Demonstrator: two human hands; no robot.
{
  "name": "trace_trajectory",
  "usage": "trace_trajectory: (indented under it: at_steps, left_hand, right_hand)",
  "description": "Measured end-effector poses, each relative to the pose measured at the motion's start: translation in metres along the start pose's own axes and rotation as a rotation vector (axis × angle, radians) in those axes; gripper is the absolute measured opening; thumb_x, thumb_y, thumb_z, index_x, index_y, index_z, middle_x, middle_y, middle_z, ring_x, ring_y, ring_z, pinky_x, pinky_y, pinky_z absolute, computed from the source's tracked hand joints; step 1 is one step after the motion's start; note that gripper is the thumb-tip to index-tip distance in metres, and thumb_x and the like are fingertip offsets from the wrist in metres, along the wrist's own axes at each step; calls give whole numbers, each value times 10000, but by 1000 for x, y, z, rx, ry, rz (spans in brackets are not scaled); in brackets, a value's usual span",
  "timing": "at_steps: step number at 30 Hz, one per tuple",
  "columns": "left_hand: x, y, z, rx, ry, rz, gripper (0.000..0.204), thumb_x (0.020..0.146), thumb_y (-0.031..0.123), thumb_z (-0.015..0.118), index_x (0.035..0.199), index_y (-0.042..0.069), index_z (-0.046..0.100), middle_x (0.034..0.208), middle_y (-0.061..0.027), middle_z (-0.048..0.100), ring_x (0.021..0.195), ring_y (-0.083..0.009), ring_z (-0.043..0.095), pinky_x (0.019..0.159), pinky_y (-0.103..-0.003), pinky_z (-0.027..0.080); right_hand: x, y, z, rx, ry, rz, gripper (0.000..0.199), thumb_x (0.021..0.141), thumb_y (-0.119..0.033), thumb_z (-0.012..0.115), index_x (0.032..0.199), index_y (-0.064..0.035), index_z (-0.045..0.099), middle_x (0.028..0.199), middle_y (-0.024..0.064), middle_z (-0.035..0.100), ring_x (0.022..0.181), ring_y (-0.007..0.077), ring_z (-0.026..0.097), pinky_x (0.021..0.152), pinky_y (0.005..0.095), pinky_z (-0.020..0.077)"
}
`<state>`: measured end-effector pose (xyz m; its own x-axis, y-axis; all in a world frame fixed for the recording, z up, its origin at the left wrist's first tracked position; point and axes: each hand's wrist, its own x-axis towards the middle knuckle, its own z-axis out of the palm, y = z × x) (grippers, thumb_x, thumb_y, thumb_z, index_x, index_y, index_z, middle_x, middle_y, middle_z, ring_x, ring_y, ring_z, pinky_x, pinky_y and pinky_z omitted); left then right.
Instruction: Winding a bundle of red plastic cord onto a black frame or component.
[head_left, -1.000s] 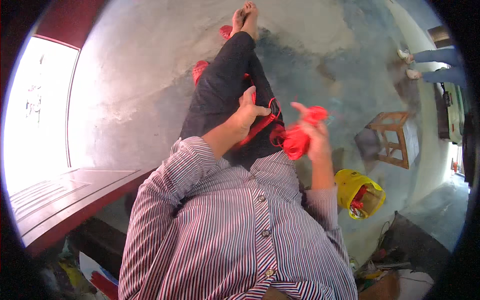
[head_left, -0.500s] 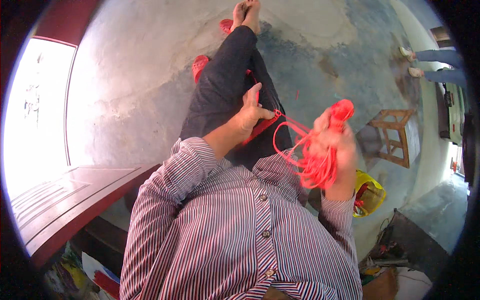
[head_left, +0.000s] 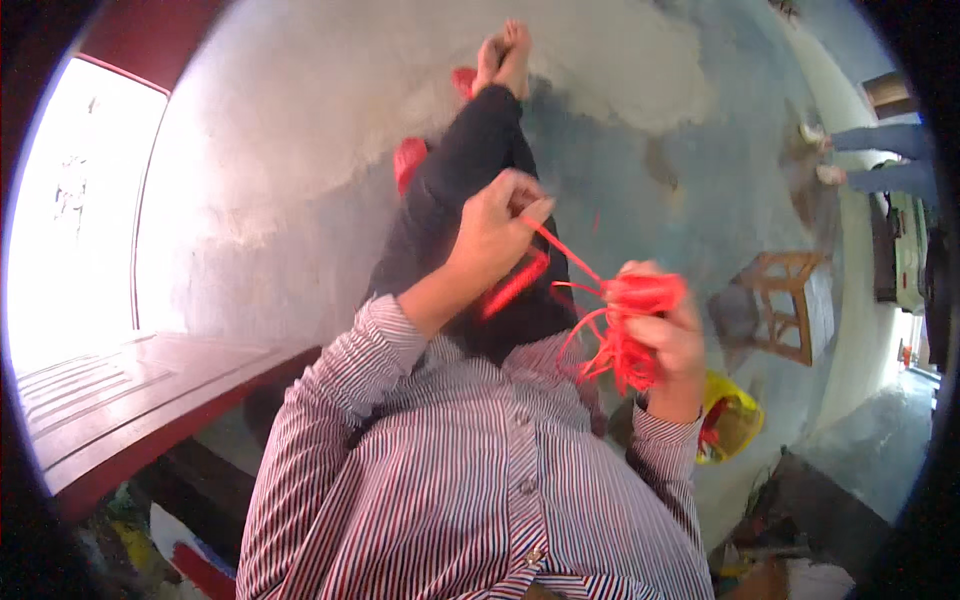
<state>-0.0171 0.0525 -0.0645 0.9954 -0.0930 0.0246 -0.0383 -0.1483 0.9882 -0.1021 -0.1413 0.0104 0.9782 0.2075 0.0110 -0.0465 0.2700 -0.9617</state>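
A red cord bundle (head_left: 630,365) hangs in loose loops from my right hand (head_left: 680,345), whose fingers are wrapped round its wound part. From there a taut red strand (head_left: 565,250) runs up and left to my left hand (head_left: 490,225), pinched between thumb and fingers. Below my left hand, a narrow red braided-looking strip (head_left: 517,285) lies over my dark trousers (head_left: 450,195); whether it joins the strand I cannot tell. A few loose cord ends stick out to the left of the bundle.
Red slippers (head_left: 408,165) lie on the grey floor beside my crossed legs. A wooden stool (head_left: 790,305) and a yellow container (head_left: 735,415) are at the right. A dark red panelled wooden surface (head_left: 140,390) is at the left. Another person's legs (head_left: 880,160) show at far right.
My right hand has turned and come down and left with the cord bundle. My left hand's fingers have closed in, and the strand between the hands has become straighter.
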Motion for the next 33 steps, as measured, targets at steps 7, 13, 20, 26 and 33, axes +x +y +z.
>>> trace_trajectory:
  at_steps: [7, 13, 20, 26, 33]
  left_hand:
    - [-21, -50, 1, 539, -273, 82, 234, 921, 210, 516, 861, -14, 545, 780, -248, 584, 740, -410, 614, 654, -456, 486]
    - [-22, -62, 8, 350, -218, 63, 256, 952, 240, 493, 913, -10, 532, 776, -264, 581, 746, -449, 596, 638, -454, 475]
    - [-16, -43, -4, 421, -49, 76, 183, 887, 170, 560, 855, -10, 552, 867, -232, 606, 836, -409, 603, 698, -427, 480]
    - [-12, -4, -11, 353, 7, 53, 195, 845, 172, 587, 753, 4, 554, 730, -198, 603, 703, -375, 614, 630, -409, 480]
    - [-15, 27, -8, -534, -199, -425, 260, 894, 202, 470, 734, 37, 591, 770, -94, 639, 591, -144, 552, 488, -289, 401]
  right_hand:
    - [44, 104, -14, -1147, -156, 122, 260, 694, -72, 603, 945, -11, 624, 940, 223, 569, 924, 415, 568, 791, 473, 480]
    - [41, 134, -13, -1211, -12, 36, 224, 714, -92, 609, 913, 12, 607, 963, 225, 592, 907, 432, 587, 788, 488, 480]
    - [40, 113, 6, -1145, -20, -52, 266, 747, -153, 650, 958, 5, 623, 975, 185, 611, 873, 377, 620, 771, 463, 498]
    - [22, 75, 26, -1152, 210, -355, 392, 686, -162, 761, 1039, -28, 657, 1028, 95, 628, 960, 277, 600, 828, 375, 491]
    - [20, 58, 29, -1037, 226, -525, 445, 716, -269, 731, 1071, -29, 608, 1040, 148, 627, 939, 332, 599, 854, 434, 476]
